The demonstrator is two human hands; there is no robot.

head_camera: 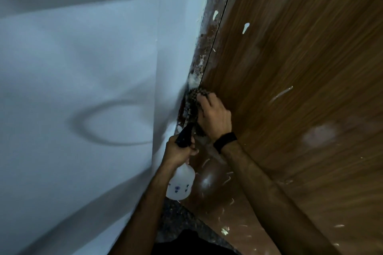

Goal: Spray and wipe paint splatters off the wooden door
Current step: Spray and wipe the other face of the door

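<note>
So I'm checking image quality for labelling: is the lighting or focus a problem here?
Head view: dim, bluish light; curved shadows fall across the pale wall; wide-angle bending tilts the brown wooden door; its lower right edge is smeared by blur.

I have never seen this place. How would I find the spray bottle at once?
Start from the wooden door on the right and follow its left edge down to where it meets the pale wall. There the left hand grips a spray bottle by its dark trigger head. Its translucent white body with small blue marks sets it apart from the dark cloth above.
</note>
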